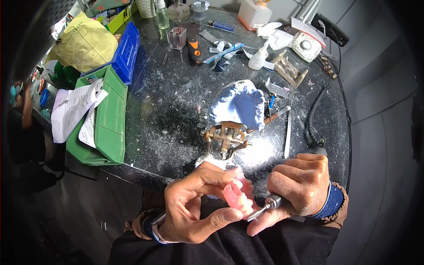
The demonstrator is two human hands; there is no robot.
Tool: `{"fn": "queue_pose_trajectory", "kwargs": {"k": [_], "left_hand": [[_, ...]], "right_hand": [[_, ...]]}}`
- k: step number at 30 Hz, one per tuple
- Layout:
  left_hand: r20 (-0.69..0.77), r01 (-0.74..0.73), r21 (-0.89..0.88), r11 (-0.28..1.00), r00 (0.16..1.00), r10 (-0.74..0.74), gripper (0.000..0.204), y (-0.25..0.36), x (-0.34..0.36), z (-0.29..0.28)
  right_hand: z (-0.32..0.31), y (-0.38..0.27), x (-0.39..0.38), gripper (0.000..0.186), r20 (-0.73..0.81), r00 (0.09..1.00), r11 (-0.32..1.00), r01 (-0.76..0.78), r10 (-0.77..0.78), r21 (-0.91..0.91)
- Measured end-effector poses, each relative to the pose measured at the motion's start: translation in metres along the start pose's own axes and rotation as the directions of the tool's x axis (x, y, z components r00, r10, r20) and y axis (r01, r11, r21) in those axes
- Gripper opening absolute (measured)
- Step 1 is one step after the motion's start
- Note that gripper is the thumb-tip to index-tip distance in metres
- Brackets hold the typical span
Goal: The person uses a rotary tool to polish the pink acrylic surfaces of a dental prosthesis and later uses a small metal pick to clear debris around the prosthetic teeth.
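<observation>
My left hand [185, 207] grips a pink denture piece with pale teeth [238, 198] between fingers and thumb, low in the middle. My right hand [300, 185] is closed round a metal rotary handpiece [274, 201], its slim tip beside the denture's lower right; whether they touch I cannot tell. Fine pale dust lies on my right hand. Just beyond my hands, a pale blue dental cast [238, 101] sits on a brass-coloured articulator [225, 139], whose white base is partly behind my left hand.
Green [115, 119] and blue [126, 57] bins with papers line the left. Along the back and right lie bottles [258, 56], an orange-black tool [194, 52], strips, a white device [305, 46], a spatula [288, 132] and a coiled cord [313, 128]. Part of another person [26, 106] shows far left.
</observation>
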State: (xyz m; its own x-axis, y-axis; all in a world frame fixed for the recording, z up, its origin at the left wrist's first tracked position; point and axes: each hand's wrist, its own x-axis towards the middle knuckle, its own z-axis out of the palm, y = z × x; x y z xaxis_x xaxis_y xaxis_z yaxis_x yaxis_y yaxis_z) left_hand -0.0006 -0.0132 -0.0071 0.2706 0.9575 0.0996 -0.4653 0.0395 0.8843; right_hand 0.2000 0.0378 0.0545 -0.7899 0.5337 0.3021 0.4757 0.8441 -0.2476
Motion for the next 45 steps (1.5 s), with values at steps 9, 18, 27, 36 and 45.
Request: {"fn": "queue_pose_trajectory", "kwargs": {"k": [9,18,27,36,45], "left_hand": [[0.026,-0.202,-0.062,0.978,0.979,0.203,0.043,-0.008,0.005,-0.001],[-0.057,-0.261,0.003,0.965,0.964,0.261,0.036,-0.010,0.008,0.000],[0.162,-0.721,0.386,0.576,0.667,0.727,0.040,-0.028,0.019,-0.015],[0.150,-0.700,0.613,0.365,0.557,0.817,0.034,-0.034,0.004,-0.014],[0.032,-0.677,0.210,0.705,0.725,0.687,0.033,-0.042,0.013,-0.006]], "right_hand": [[-0.001,0.002,-0.001,0.042,-0.084,0.996,0.998,0.003,0.003,0.068],[0.002,0.001,-0.007,0.026,-0.171,0.981,0.984,0.112,-0.088,0.136],[0.008,-0.005,-0.007,0.027,-0.259,0.966,0.980,0.075,-0.026,0.183],[-0.006,-0.006,-0.001,0.037,-0.103,0.959,0.813,-0.162,0.263,0.559],[-0.009,0.007,-0.002,0.036,-0.137,0.989,0.945,0.091,-0.050,0.314]]}}
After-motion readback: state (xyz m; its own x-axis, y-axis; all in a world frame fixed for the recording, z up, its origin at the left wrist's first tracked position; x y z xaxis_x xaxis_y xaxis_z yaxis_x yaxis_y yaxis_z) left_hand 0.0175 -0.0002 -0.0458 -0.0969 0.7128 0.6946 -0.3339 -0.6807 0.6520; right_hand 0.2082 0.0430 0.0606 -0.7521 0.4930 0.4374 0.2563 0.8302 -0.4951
